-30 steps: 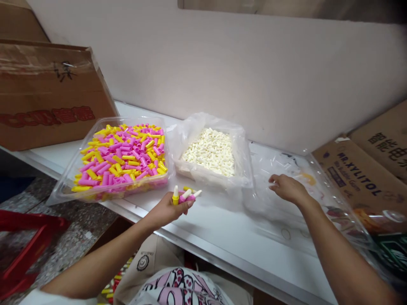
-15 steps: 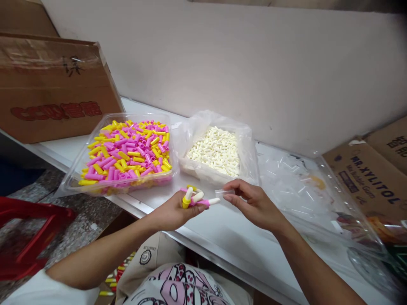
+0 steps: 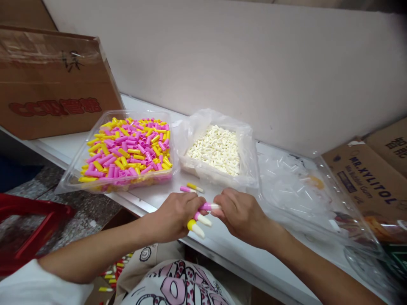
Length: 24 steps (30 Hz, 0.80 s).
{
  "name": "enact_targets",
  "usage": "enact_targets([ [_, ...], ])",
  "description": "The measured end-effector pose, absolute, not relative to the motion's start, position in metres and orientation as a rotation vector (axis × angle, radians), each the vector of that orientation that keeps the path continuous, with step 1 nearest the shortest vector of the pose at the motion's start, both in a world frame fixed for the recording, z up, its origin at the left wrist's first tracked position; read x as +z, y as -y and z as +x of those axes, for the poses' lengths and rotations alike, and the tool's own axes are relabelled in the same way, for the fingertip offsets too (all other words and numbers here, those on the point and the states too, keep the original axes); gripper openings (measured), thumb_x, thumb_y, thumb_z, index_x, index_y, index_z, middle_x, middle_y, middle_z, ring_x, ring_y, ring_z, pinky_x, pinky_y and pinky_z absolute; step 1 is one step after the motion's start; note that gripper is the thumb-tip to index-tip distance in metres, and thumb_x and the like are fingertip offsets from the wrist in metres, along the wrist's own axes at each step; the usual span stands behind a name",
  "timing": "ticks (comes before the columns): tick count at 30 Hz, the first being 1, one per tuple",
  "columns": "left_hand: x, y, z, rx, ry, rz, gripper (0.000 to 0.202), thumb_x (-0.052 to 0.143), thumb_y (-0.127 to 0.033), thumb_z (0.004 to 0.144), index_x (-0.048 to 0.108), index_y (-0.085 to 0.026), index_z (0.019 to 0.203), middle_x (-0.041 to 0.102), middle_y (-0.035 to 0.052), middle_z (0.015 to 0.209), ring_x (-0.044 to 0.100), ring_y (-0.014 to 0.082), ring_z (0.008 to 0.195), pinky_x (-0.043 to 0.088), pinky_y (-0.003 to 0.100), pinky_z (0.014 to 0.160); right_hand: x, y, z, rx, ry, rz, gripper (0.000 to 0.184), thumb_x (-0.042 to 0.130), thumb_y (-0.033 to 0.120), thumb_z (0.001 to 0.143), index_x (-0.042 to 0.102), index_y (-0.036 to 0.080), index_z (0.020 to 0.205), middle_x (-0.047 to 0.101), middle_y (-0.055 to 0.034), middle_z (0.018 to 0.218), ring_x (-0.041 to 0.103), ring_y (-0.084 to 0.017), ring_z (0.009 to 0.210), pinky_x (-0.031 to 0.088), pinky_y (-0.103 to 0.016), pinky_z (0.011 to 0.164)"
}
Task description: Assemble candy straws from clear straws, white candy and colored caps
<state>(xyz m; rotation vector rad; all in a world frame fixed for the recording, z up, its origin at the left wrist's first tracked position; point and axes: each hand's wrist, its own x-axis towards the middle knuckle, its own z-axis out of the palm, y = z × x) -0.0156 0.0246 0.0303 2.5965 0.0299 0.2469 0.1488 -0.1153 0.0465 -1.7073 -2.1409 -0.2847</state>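
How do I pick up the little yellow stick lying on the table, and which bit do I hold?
I'd pinch the yellow stick by its yellow end, finger and thumb across its long sides, coming from above and slightly from the right. It's thin and lies flat, so those sides suit a pinch, and the pink stick lies close on its left.

A narrow strip of bare white table (image 3: 160,195) separates the left hand (image 3: 182,212) from the clear plastic tray (image 3: 71,180) of pink and yellow tubes (image 3: 127,152). Ahead, a loose pink-and-white stick (image 3: 185,189) and yellow-and-white stick (image 3: 193,186) obstruct, then the film-lined tub (image 3: 249,148) of white pieces (image 3: 216,150); above both rims is open air.
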Motion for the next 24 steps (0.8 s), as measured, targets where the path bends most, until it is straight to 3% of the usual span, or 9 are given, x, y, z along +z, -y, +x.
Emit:
enact_targets([
  [7,-0.007,-0.026,-0.011,0.028,0.031,2.935,0.023,0.05,-0.011,0.075,0.05,-0.018,0.097,0.058,0.007,0.088,0.055,0.0204,0.08,0.044,0.03,0.067,0.036,0.109,0.135,0.793,1.709,-2.003,0.046,0.03,0.047,0.095,0.053,0.019,0.067,0.06,-0.0006,0.062,0.052,-0.012,0.054,0.038,-0.024,0.049],
  [10,-0.04,-0.03,-0.006,-0.047,-0.122,2.898,0.03,0.05,-0.007,0.074,0.051,-0.019,0.101,0.059,0.0068,0.092,0.057,0.0207,0.085,0.046,0.03,0.07,0.03,0.112,0.167,0.671,1.597,-2.141,0.038,0.038,0.05,0.092,0.061,0.02,0.088,0.068,-0.0026,0.074,0.06,-0.017,0.066,0.044,-0.028,0.059],
  [13,-0.076,-0.041,0.001,-0.053,-0.469,2.84,0.029,0.045,-0.006,0.077,0.053,-0.019,0.103,0.06,0.0078,0.097,0.059,0.0208,0.089,0.048,0.03,0.072,0.022,0.133,0.233,0.268,1.178,-2.41,0.037,0.037,0.047,0.091,0.058,0.021,0.107,0.071,-0.0069,0.092,0.064,-0.02,0.079,0.047,-0.032,0.07],
  [16,-0.098,-0.052,0.009,-0.004,-0.643,2.798,0.04,0.041,-0.008,0.082,0.047,-0.018,0.121,0.057,0.0117,0.112,0.06,0.0221,0.094,0.049,0.032,0.072,0.004,0.163,0.302,0.072,0.944,-2.907,0.044,0.038,0.041,0.09,0.053,0.016,0.124,0.067,-0.0158,0.107,0.063,-0.029,0.093,0.047,-0.039,0.075],
  [20,-0.104,-0.06,0.013,0.075,-0.761,2.766,0.057,0.04,-0.007,0.082,0.032,-0.017,0.137,0.056,0.0145,0.114,0.059,0.0246,0.097,0.048,0.032,0.072,-0.026,0.19,0.35,0.387,1.116,-3.232,0.048,0.044,0.032,0.086,0.051,0.017,0.132,0.061,-0.0181,0.119,0.06,-0.032,0.104,0.046,-0.04,0.078],
  [22,-0.101,-0.061,0.01,0.12,-0.814,2.699,0.056,0.043,-0.007,0.08,0.035,-0.016,0.135,0.059,0.0127,0.107,0.06,0.0246,0.095,0.046,0.032,0.073,-0.037,0.192,0.358,0.54,1.218,-3.218,0.045,0.047,0.028,0.084,0.056,0.017,0.127,0.063,-0.0161,0.116,0.061,-0.029,0.103,0.046,-0.036,0.08],
  [24,-0.097,-0.062,0.004,0.189,-0.872,2.507,0.041,0.047,-0.017,0.083,0.044,-0.016,0.124,0.062,0.0089,0.095,0.061,0.0234,0.088,0.045,0.031,0.072,-0.044,0.19,0.363,0.551,1.265,-3.187,0.044,0.051,0.026,0.081,0.059,0.017,0.123,0.065,-0.0151,0.113,0.062,-0.029,0.101,0.046,-0.035,0.079],
])
